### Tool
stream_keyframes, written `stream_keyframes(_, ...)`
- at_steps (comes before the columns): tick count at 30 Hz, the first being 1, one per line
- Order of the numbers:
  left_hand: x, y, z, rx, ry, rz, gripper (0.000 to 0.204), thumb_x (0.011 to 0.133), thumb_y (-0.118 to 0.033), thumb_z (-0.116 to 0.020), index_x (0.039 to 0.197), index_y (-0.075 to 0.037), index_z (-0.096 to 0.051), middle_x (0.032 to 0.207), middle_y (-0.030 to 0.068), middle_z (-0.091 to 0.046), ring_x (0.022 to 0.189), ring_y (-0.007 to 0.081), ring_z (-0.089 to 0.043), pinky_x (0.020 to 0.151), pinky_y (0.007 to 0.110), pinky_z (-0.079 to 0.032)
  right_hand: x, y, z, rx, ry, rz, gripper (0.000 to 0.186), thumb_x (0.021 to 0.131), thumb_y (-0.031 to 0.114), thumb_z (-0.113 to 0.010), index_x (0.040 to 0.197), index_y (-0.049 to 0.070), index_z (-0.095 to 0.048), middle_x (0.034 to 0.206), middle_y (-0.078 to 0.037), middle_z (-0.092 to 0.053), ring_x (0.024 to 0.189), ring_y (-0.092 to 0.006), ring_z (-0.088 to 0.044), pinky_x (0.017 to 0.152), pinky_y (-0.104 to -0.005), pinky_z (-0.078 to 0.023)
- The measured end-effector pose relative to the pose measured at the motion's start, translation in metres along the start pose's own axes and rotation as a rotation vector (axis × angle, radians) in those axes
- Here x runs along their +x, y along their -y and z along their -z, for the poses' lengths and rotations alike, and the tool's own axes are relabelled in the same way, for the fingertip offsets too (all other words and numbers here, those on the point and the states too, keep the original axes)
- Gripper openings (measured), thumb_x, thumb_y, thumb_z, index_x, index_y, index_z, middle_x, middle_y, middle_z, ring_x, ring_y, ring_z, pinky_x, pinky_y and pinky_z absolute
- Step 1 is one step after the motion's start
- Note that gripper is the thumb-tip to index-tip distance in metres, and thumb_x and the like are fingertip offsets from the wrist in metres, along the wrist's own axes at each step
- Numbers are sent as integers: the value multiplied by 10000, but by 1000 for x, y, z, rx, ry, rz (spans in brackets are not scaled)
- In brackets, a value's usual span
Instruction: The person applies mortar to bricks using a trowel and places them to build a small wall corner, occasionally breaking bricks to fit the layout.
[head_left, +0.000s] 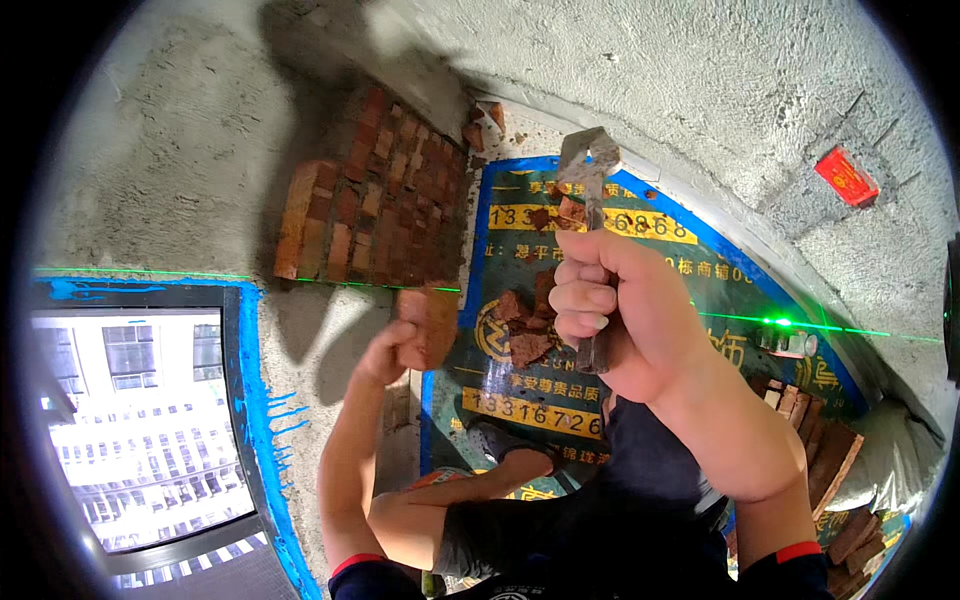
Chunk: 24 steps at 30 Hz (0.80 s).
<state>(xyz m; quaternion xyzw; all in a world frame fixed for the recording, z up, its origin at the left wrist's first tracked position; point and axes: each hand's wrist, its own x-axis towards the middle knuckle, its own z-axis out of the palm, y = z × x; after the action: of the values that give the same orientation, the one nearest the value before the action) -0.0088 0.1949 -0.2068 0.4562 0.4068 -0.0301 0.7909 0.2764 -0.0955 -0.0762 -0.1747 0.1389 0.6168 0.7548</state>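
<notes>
My left hand (388,352) is closed round a reddish-brown brick (431,327), held upright just below the front edge of a small brick wall (385,195). Raised in front of me, my right hand (620,300) grips a brick hammer (591,160) by its handle. The hammer's broad grey metal head points up and away, and its dark handle end sticks out below my fist. The hammer and the brick are apart. Broken brick pieces (530,348) lie on the printed green floor sheet (510,245) between my hands.
A laser level (785,340) at the right casts a green line across wall and floor. Bricks (855,545) and a pale sack (890,465) lie low right. A red box (848,177) sits upper right. A blue-edged window (235,400) is on the left.
</notes>
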Motion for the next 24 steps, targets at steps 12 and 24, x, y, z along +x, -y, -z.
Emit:
stream_keyframes(12,2,-270,-108,649,-431,-600,874,746,-331,-785,1417,49,-374,1331,206,-529,1177,286,-561,965,375,-476,6,-31,-6,-4,-119,-235,309,931,151,-583,690,181,-392,624,76,-317,519,-48,-318,500,-233,-299)
stream_keyframes(24,159,-347,-28,1379,-1098,-386,1166,597,-658,-771,1461,9,-359,1299,242,-578,1197,395,-569,1012,463,-469,33,-17,-31,-105,-153,-284,216,986,142,-526,788,143,-439,642,56,-319,539,-69,-360,490,-252,-302)
